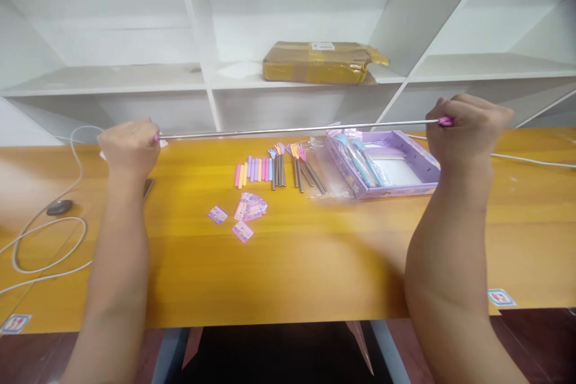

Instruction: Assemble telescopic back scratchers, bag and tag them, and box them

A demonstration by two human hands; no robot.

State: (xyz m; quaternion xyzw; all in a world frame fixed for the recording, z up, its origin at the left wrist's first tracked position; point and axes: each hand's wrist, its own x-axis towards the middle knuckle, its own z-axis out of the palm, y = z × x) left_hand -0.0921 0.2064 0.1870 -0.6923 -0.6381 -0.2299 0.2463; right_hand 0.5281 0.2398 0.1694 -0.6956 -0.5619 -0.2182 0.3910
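Note:
A telescopic back scratcher (292, 130) is stretched out level above the table, its thin metal rod spanning between both fists. My left hand (130, 143) is closed around one end, where a bit of pink shows. At the other end my right hand (468, 123) grips a pink part; the rest of that part is hidden in the fist. Beyond the rod lie several folded back scratchers (279, 168) with coloured claw heads and metal shafts. Beside them is a row of coloured handle sleeves (254, 170). Small printed cards (249, 207) lie nearer to me.
A purple box (396, 191) holding wrapped blue back scratchers (360, 162) stands at right, with clear plastic bags (320, 171) beside it. A taped carton (315, 69) sits on the white shelf (157, 81). A mouse (59, 208) and white cable (49, 275) lie at left.

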